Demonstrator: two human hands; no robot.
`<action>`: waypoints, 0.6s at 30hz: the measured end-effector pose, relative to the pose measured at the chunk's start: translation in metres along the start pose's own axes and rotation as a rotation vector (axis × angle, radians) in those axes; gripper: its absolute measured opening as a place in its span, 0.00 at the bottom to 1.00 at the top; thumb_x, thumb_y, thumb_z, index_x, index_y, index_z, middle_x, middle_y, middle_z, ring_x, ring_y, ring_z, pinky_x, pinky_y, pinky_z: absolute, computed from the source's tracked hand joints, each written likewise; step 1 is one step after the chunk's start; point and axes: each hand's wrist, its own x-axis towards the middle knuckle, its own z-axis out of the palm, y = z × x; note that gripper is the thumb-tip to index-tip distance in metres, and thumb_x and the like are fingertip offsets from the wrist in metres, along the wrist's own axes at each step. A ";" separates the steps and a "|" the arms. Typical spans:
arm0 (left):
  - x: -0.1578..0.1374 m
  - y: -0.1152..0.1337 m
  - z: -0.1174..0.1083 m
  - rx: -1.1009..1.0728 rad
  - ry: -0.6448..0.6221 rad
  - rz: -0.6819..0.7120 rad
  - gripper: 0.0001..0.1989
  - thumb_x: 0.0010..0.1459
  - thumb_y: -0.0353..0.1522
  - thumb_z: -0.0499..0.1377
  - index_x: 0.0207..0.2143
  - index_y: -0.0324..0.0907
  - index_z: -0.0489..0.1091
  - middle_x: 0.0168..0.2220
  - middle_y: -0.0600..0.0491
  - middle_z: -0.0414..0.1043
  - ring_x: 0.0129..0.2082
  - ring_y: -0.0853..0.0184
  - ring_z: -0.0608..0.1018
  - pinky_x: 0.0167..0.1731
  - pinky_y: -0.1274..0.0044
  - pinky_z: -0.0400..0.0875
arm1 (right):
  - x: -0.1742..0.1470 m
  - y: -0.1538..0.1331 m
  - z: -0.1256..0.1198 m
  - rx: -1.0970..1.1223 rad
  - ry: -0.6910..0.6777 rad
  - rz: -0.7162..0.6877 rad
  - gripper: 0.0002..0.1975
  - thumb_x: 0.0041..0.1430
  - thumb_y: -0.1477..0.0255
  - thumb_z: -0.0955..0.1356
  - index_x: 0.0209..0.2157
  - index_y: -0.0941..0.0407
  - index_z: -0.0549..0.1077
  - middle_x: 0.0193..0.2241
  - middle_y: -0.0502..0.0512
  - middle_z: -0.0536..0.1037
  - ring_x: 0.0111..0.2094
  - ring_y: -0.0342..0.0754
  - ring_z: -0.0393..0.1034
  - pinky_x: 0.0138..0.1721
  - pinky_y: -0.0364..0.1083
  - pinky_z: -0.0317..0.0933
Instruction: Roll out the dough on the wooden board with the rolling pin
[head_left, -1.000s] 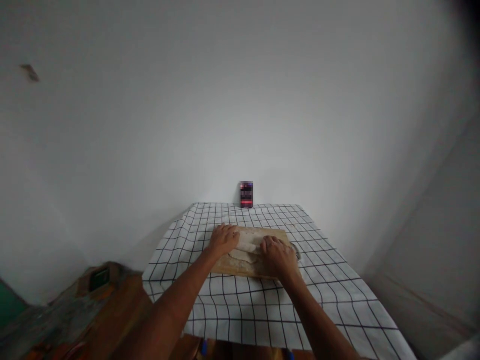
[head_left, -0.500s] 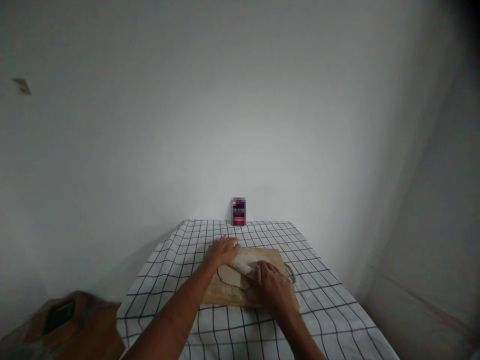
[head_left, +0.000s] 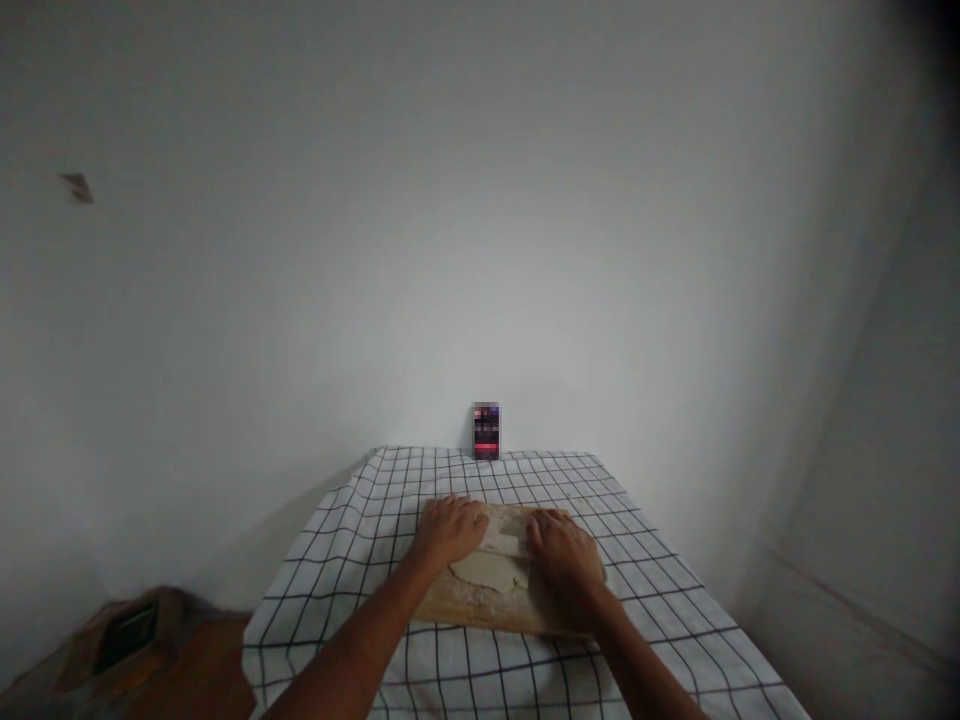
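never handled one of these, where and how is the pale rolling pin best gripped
Probably its two ends, one hand each, from above on the near side. The rolling pin lies crosswise on the board, with flat dough along its near side, so holding the ends should keep pressure even. The left hand and right hand cover them, hiding their exact shape.

a cloth-covered table (head_left: pixel 495 670), white with dark grid lines, carries a wooden board (head_left: pixel 469 612) and, at its far edge, an upright dark rectangular object (head_left: pixel 487 432).
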 end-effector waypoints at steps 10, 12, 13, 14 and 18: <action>-0.037 0.028 -0.027 0.032 -0.010 -0.055 0.22 0.78 0.39 0.48 0.57 0.51 0.82 0.60 0.41 0.84 0.63 0.47 0.82 0.64 0.51 0.77 | 0.055 0.008 -0.003 0.076 -0.160 -0.157 0.24 0.82 0.65 0.57 0.60 0.51 0.81 0.58 0.60 0.85 0.60 0.55 0.78 0.57 0.50 0.68; -0.031 0.027 -0.026 0.039 0.004 -0.053 0.21 0.78 0.37 0.49 0.56 0.50 0.82 0.59 0.42 0.85 0.63 0.49 0.82 0.66 0.54 0.76 | 0.064 0.010 0.000 0.090 -0.194 -0.163 0.25 0.83 0.62 0.55 0.60 0.51 0.81 0.60 0.60 0.85 0.60 0.55 0.79 0.56 0.51 0.69; -0.027 0.025 -0.025 0.044 0.011 -0.054 0.21 0.78 0.37 0.49 0.56 0.49 0.82 0.58 0.43 0.85 0.62 0.50 0.83 0.67 0.56 0.75 | 0.067 0.011 0.002 0.089 -0.211 -0.160 0.26 0.84 0.60 0.54 0.59 0.51 0.81 0.60 0.61 0.85 0.60 0.56 0.79 0.56 0.51 0.69; -0.022 0.024 -0.024 0.050 0.014 -0.058 0.20 0.78 0.36 0.50 0.55 0.48 0.82 0.57 0.44 0.86 0.61 0.51 0.83 0.67 0.57 0.75 | 0.071 0.012 0.005 0.080 -0.224 -0.160 0.27 0.84 0.59 0.54 0.58 0.51 0.81 0.60 0.61 0.84 0.59 0.57 0.79 0.55 0.52 0.69; -0.004 0.019 -0.025 0.081 -0.055 -0.119 0.18 0.78 0.38 0.52 0.54 0.47 0.82 0.54 0.46 0.87 0.59 0.52 0.84 0.66 0.59 0.74 | 0.083 0.015 0.016 0.022 -0.231 -0.199 0.25 0.83 0.60 0.55 0.57 0.48 0.81 0.58 0.60 0.85 0.59 0.57 0.80 0.55 0.52 0.70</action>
